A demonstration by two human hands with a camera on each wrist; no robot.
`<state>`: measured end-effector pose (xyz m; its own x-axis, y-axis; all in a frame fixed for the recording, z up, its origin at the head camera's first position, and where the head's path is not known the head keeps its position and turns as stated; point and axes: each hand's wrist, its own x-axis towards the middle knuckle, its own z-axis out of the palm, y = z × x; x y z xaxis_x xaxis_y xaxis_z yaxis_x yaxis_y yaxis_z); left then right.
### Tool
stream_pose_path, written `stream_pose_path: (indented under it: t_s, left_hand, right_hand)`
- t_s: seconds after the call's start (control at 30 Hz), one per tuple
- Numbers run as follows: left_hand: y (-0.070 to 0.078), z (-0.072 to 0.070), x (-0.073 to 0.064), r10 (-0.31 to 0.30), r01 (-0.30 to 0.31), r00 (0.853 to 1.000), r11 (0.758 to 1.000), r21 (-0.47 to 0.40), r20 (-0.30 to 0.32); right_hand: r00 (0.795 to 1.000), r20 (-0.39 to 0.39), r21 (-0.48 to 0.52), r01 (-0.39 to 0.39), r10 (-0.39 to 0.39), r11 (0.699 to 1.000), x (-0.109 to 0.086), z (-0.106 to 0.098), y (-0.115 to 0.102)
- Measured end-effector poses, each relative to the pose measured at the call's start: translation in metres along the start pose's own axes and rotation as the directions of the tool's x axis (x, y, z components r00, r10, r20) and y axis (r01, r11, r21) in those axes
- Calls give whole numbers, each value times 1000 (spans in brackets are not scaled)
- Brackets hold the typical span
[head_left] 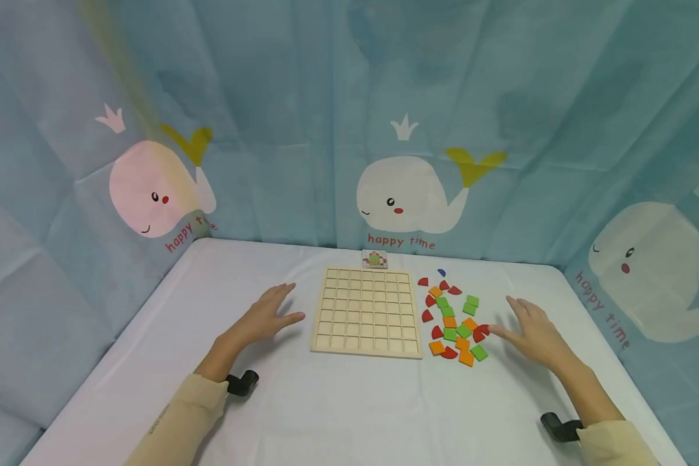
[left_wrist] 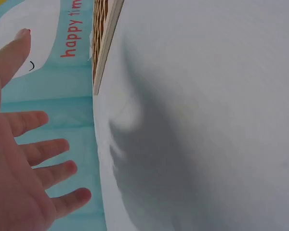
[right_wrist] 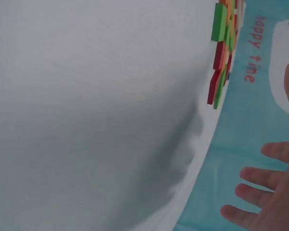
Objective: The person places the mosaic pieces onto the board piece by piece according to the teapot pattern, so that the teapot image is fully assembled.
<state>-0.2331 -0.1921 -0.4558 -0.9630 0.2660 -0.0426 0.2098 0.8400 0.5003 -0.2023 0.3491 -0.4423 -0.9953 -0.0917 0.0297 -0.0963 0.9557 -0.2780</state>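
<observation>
A pale wooden grid board [head_left: 366,312] with square cells lies on the white table. Left of it my left hand [head_left: 263,317] hovers over the table, fingers spread and holding nothing. To the board's right is a loose scatter of flat pieces: green squares [head_left: 479,353], orange squares [head_left: 466,358], red quarter-round pieces [head_left: 427,316] and one blue piece [head_left: 441,272]. My right hand [head_left: 530,333] is in the air just right of them, its thumb overlapping a red piece in the head view. Its fingers are spread in the right wrist view, with nothing held.
A small picture card [head_left: 375,259] with a colored pattern lies behind the board. The white table [head_left: 338,414] ends at a blue curtain [head_left: 291,129] printed with whales, which also hangs along both sides. Each wrist wears a black camera mount [head_left: 243,383].
</observation>
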Motion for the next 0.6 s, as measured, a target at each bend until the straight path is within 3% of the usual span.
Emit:
stream_pose_path:
  t_s: [0.23, 0.6]
  left_hand:
    - [11, 6, 14, 41, -39, 999, 996, -82, 29]
    - [16, 18, 31, 97, -85, 990, 990, -109, 106]
  right_hand:
    - [999, 34, 27, -14, 13, 1000, 18, -1, -4]
    - [997, 73, 98, -6, -1, 995, 45, 2, -15]
